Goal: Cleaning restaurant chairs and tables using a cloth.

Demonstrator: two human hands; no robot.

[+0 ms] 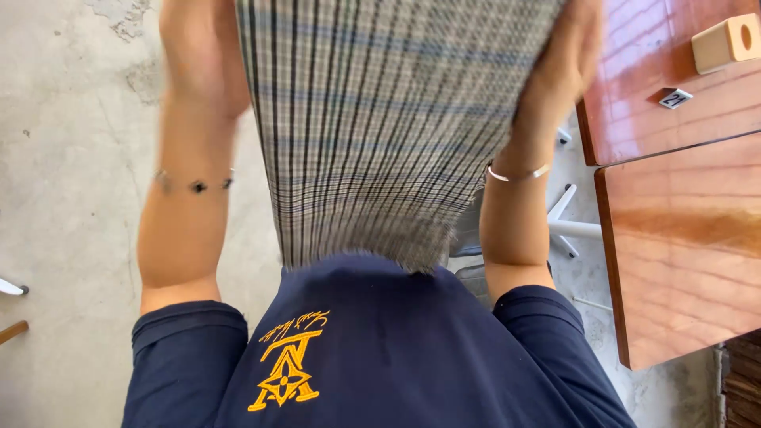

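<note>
Left hand [202, 59] and right hand [567, 55] each clasp side edge of grey plaid woven cloth [380, 135], stretched flat, hanging before navy shirt [372, 349]. Blurred; probably mid-fold. Next move needs edges brought together evenly.

The plaid cloth [380, 127] hangs down the middle of the view, from the top edge to the person's chest, and blocks any straight path between the two hands. The left hand [202, 55] and right hand [567, 55] sit at its upper corners, motion-blurred.

Left of the cloth, the concrete floor [71, 198] lies open, with only small objects at the left edge.

On the right, room is tighter. Two reddish-brown desks [682, 238] stand close to the right forearm, with a narrow gap between them. A wooden block [725, 41] and a small card [674, 98] rest on the far desk. White chair legs [567, 218] occupy the floor between arm and desks.
</note>
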